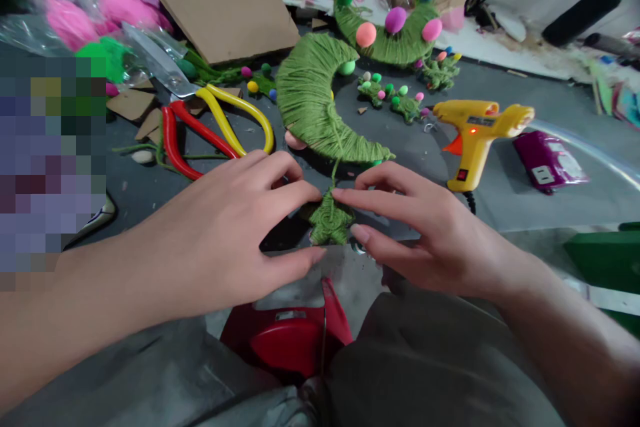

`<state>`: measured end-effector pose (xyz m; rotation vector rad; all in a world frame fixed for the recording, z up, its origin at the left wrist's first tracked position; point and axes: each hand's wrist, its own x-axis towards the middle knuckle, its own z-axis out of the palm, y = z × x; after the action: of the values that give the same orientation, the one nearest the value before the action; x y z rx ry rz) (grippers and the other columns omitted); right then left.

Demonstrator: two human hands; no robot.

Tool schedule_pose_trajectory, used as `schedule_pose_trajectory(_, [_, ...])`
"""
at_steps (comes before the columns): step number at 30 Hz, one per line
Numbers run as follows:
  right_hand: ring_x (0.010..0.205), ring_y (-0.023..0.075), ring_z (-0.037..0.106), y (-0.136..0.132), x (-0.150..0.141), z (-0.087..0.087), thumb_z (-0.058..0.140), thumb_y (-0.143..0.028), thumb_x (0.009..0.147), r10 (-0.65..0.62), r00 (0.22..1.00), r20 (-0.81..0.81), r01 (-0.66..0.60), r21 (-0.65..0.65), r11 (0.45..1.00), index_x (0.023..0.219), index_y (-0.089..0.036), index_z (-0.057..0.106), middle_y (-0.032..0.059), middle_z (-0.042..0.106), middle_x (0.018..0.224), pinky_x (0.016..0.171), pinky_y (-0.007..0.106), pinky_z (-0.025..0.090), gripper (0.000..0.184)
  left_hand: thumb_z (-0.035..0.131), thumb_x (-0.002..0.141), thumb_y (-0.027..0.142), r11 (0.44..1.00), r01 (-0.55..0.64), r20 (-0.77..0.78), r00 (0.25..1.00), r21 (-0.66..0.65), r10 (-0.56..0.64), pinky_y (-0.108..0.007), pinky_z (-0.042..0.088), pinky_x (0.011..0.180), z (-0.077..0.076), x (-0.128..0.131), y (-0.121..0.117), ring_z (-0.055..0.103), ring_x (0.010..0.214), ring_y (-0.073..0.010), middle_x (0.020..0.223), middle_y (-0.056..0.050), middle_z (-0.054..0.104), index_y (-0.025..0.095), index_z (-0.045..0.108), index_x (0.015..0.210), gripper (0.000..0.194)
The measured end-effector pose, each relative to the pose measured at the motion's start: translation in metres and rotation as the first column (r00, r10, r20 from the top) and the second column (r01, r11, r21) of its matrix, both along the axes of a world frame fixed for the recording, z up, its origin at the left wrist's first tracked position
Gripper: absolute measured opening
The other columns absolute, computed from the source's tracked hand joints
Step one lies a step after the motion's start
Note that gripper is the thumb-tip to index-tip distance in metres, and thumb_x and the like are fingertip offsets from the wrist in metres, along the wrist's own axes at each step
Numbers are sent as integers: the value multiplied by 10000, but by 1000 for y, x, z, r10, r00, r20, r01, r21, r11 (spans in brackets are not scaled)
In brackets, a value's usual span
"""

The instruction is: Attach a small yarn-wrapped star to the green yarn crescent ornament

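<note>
A small star wrapped in green yarn (331, 219) lies at the table's front edge between my hands. A green yarn strand runs from its top point up to the yarn-wrapped crescent (305, 93). From the left, my left hand (245, 213) reaches in with thumb and fingers apart, its fingertips by the star's top point. My right hand (415, 223) comes from the other side, index fingertip at that same point and thumb beside the star's lower right. Neither hand grips the star. Pompoms show at the crescent's inner and lower edges, partly hidden.
Scissors with red and yellow handles (220, 113) lie left, near cardboard (220, 0) and bagged pompoms. A yellow glue gun (475, 137), its light lit, lies right beside a purple packet (550, 160). Behind are another pompom-trimmed crescent (385, 47) and several small stars. A red stool (290, 333) stands below.
</note>
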<state>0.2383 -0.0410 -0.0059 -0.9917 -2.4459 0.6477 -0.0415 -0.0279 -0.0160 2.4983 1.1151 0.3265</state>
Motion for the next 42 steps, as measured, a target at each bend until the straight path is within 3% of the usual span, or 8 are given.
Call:
schedule_pose_trajectory(5, [1047,201,709,-2,4,3,692,-217,1039,6,1000,-27,-7,-30,1000,1453,-193,719,121,695,1270,910,340,589,416,691,962,586,1000,3,6,1000,4,-3,-553,550,988,1,0,0,675,1135,-373,1223,-117,688,269,763,1252,435])
schedule_pose_trajectory(31, [1016,217,692,-5,4,1,684,-226,1043,80,997,10,-80,-25,997,1404,-178,723,135,701,1249,884,383,580,366,692,961,578,1000,-3,-37,999,3,3,-538,548,928,0,0,0,675,1111,-366,1217,-114,681,265,757,1196,397])
schedule_pose_trajectory(36, [1043,197,679,-6,4,2,701,-185,1022,61,996,-71,-62,-16,998,1473,-145,684,130,693,1274,901,362,583,453,668,980,572,1000,6,-28,1000,12,-5,-535,547,914,0,0,0,671,1101,-357,1212,-113,683,252,752,1190,393])
schedule_pose_trajectory(42, [992,199,672,-5,2,3,686,-203,1040,91,995,-42,-91,-14,996,1398,-161,717,133,698,1228,855,368,578,361,666,985,569,999,12,-32,999,33,-11,-528,541,907,0,0,-1,666,1101,-350,1207,-119,680,230,743,1179,398])
